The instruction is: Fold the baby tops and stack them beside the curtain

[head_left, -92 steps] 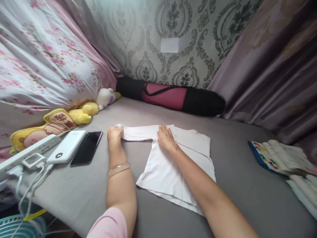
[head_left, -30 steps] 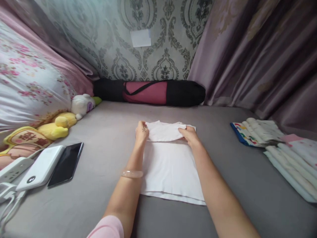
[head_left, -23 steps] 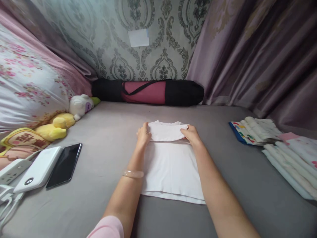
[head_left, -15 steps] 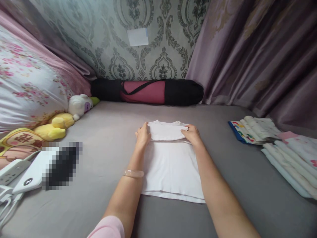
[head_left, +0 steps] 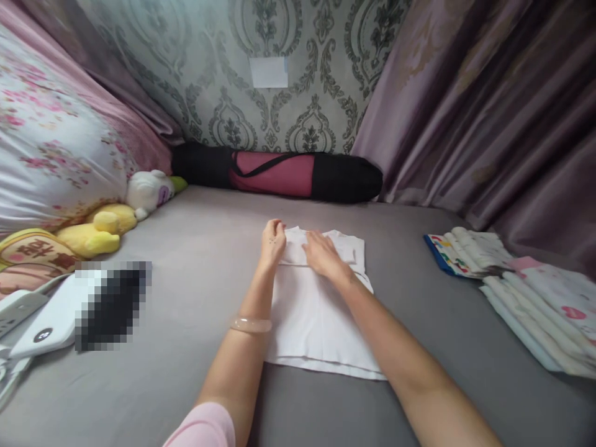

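Note:
A white shirt [head_left: 316, 323] lies flat on the grey bed sheet, its upper part doubled into a folded strip. My left hand [head_left: 274, 243] is at the far left corner of that strip, fingers curled in on the cloth edge; the fingertips are partly hidden. Across the middle of the strip rests my right hand [head_left: 325, 256], its fingers stretched out on the fabric. To its right, the strip's end and a bit of the shirt's side show uncovered.
Folded clothes [head_left: 540, 310] and folded cloths [head_left: 479, 248] lie at the right. A black and pink long bag [head_left: 274, 174] runs along the wall. Plush toys [head_left: 97, 230], a floral pillow [head_left: 56, 136] and a white device [head_left: 51, 323] with cables are at the left.
My right hand has let go of the strip's right corner and moved left onto its middle, fingers now stretched out. My left hand stays at the left corner.

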`<state>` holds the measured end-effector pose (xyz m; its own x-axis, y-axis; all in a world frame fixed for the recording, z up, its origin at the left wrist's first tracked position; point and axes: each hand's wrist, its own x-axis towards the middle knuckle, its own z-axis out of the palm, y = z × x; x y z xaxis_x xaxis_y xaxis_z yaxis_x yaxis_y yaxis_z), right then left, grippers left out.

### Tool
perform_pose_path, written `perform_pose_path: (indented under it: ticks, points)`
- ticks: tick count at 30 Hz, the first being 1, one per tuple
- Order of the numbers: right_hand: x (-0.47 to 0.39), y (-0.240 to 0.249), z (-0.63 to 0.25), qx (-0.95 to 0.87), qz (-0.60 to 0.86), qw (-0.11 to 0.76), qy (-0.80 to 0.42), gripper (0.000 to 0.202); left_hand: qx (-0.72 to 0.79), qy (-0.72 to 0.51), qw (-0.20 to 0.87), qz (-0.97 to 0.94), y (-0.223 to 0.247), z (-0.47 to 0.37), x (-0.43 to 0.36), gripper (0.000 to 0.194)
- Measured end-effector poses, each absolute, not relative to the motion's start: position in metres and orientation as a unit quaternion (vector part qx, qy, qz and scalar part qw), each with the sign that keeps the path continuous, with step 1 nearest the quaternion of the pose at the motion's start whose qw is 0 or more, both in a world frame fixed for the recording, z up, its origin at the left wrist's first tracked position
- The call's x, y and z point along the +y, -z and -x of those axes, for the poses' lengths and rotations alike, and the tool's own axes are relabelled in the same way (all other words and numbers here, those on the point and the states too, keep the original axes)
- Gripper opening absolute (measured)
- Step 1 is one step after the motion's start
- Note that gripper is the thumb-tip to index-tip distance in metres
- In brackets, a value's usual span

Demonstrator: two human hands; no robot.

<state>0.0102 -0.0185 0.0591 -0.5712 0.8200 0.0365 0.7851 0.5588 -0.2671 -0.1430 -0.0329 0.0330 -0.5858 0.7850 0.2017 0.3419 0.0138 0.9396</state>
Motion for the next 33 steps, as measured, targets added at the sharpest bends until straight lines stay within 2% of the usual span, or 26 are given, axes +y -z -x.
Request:
perform_pose_path:
  ticks: [7,13,20,25,33]
  points:
    - [-0.036,-0.034,0.043,-0.916,0.379,0.0,-0.128,0.075,0.721,-0.436,0.237,-0.484,-0.025,0.121,-0.04,0.05]
    - [-0.034,-0.022,0.036,-0.92,0.37,-0.002,-0.128,0.082,0.744,-0.366,0.222,-0.513,-0.011,0.127,-0.038,0.069]
    - [-0.031,-0.023,0.004,-0.886,0.44,0.03,-0.145,0.064,0.759,-0.304,0.186,-0.545,-0.01,0.124,-0.041,0.066]
    - [-0.03,-0.018,-0.015,-0.876,0.466,0.039,-0.121,0.064,0.773,-0.199,0.109,-0.592,-0.005,0.121,-0.045,0.062]
    - [-0.026,-0.016,-0.051,-0.851,0.52,0.02,-0.074,0.066,0.777,-0.132,0.043,-0.615,0.0,0.122,-0.046,0.074]
